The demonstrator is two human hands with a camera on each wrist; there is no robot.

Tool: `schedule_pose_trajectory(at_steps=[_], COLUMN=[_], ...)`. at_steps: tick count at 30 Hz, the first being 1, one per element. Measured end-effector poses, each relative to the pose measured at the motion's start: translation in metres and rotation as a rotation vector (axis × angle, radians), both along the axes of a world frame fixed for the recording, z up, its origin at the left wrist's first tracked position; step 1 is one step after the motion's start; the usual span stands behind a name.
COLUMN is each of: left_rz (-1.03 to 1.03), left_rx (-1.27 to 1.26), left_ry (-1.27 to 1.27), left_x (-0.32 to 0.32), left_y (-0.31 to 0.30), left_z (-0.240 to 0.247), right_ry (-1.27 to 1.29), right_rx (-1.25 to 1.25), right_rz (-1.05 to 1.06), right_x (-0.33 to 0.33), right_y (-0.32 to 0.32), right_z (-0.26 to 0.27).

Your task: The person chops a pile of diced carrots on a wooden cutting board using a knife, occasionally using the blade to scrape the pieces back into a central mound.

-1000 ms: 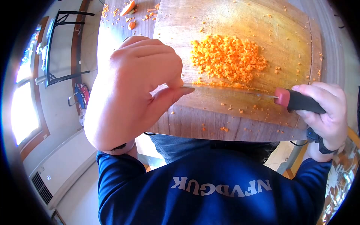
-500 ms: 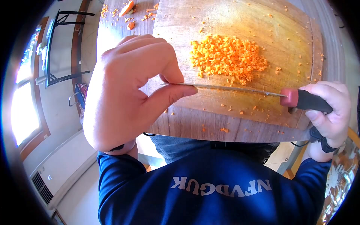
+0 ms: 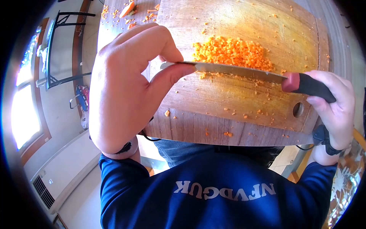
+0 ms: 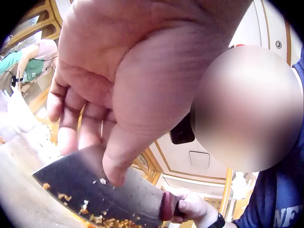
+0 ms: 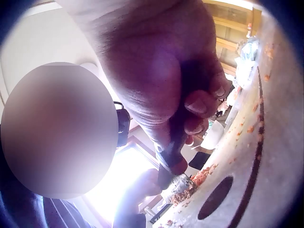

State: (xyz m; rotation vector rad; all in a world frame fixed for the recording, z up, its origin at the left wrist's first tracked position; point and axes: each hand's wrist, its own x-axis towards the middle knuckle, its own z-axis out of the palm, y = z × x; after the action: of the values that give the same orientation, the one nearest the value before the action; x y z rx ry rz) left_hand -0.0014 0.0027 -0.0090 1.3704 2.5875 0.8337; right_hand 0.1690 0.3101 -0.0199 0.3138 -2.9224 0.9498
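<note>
Currently left hand [image 3: 129, 72] pinches knife blade [image 3: 240, 71] near tip, thumb against fingers; right hand [image 3: 335, 97] curled round black-red handle [image 3: 310, 86], blade beside chopped orange bits [image 3: 232, 51] on board [image 3: 236, 99].

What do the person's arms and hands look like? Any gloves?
No gloves: the left hand and right hand are bare. Dark blue cloth sleeves cover the arms but stop before the wrists. Each wrist wears a black strap; the right one has a chunky dark piece.

Head view: cutting board [image 3: 236, 105] cut off at top; knife [image 3: 240, 71] partly hidden by left hand [image 3: 124, 72], handle [image 3: 312, 86] by right hand [image 3: 335, 97].
</note>
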Motion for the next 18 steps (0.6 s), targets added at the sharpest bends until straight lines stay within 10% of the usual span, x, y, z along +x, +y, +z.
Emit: schedule_pose_trajectory(at_steps=[18], left_rz=[0.072], left_rx=[0.197], left_ry=[0.16], left_x=[-0.006], left_y=[0.004], left_z=[-0.005], right_ry=[0.097], right_rx=[0.058], right_rz=[-0.125], right_x=[0.003], right_y=[0.004], right_z=[0.006])
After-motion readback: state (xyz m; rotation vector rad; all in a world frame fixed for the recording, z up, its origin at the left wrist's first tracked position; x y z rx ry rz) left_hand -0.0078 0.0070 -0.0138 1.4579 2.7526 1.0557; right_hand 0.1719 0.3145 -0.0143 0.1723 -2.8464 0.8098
